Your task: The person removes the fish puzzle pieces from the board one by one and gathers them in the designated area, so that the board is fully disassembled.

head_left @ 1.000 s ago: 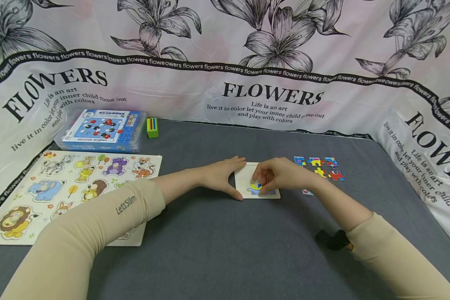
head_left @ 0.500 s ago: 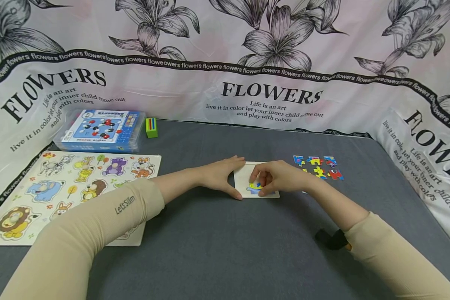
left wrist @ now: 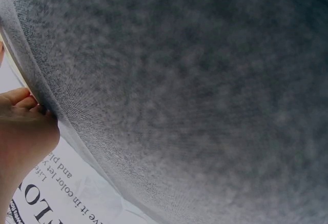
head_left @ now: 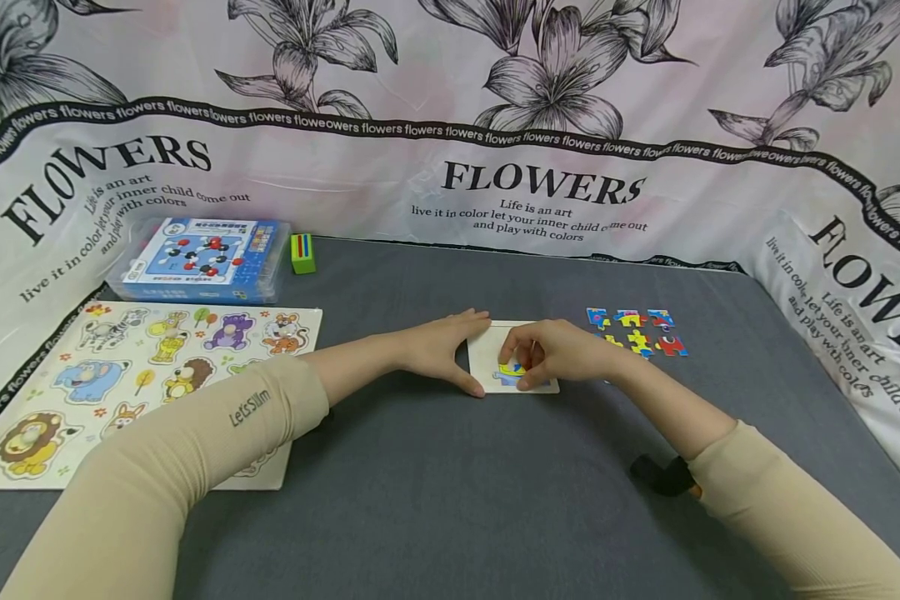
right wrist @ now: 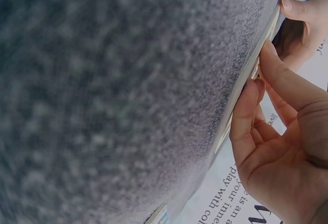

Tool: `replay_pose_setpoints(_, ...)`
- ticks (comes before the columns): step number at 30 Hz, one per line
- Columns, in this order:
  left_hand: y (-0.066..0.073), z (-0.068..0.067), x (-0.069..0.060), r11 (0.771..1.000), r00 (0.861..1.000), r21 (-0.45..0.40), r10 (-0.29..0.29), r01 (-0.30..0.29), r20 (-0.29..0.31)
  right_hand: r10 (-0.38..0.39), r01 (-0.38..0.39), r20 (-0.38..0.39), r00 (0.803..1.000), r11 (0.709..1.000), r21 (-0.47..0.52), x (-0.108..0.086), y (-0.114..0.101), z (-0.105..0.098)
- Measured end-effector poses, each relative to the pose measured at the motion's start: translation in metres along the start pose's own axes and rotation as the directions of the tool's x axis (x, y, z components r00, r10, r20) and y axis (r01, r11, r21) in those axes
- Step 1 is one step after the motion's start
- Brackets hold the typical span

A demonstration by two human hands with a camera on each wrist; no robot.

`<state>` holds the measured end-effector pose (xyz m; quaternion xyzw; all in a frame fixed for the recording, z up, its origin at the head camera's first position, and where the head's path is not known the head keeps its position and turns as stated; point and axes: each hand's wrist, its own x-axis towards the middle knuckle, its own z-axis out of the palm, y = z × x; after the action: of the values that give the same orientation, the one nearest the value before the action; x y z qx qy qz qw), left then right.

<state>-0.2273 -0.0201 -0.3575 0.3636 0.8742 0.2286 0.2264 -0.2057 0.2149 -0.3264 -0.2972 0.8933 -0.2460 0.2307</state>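
Note:
A small pale puzzle tray [head_left: 486, 346] lies flat on the dark grey cloth in the head view. Along its left side rests my left hand [head_left: 438, 348], thumb and fingers spread apart. My right hand [head_left: 562, 350] is over the tray's right part, its fingers bent and its thumb low, holding a yellow-and-blue jigsaw piece [head_left: 508, 375] against the tray. That hand hides much of the pieces beneath. Several loose jigsaw pieces [head_left: 639, 340] in red, yellow and blue lie to its right. The right wrist view shows the right hand [right wrist: 287, 147] at the tray's edge.
A large animal puzzle board [head_left: 138, 433] lies at the left, partly under the left sleeve. Behind it stand a clear box with a blue label [head_left: 198, 258] and a small green block [head_left: 302, 253]. A flower-printed cloth [head_left: 330, 183] hangs along the back.
The right hand has shifted very slightly at the tray, its fingers still on the piece. The left hand stays in place. The whole head view has drifted a little.

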Motion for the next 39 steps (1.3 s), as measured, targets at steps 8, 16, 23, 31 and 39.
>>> replay_pose_setpoints(8,0.0,0.0,0.0,1.0,1.0,0.009,-0.004,0.004,-0.002,-0.023,0.023,-0.003,1.0,1.0,-0.004,0.0,0.0,0.001)
replay_pose_setpoints(16,0.001,-0.001,-0.001,1.0,1.0,0.005,0.0,0.0,-0.005,-0.026,0.026,-0.011,1.0,1.0,0.0,0.0,-0.001,0.002)
replay_pose_setpoints(23,0.002,-0.001,-0.003,1.0,1.0,-0.012,-0.004,0.004,0.004,-0.032,0.03,-0.05,0.998,0.999,-0.04,0.001,-0.004,0.004)
replay_pose_setpoints(31,0.002,-0.002,-0.003,1.0,1.0,-0.008,-0.003,0.003,0.005,-0.03,0.027,-0.058,0.998,0.998,-0.05,0.001,-0.009,0.003)
replay_pose_setpoints(39,0.002,-0.002,-0.003,1.0,1.0,-0.006,-0.001,0.001,0.006,-0.026,0.023,-0.083,0.996,0.999,-0.037,0.0,-0.012,0.001)
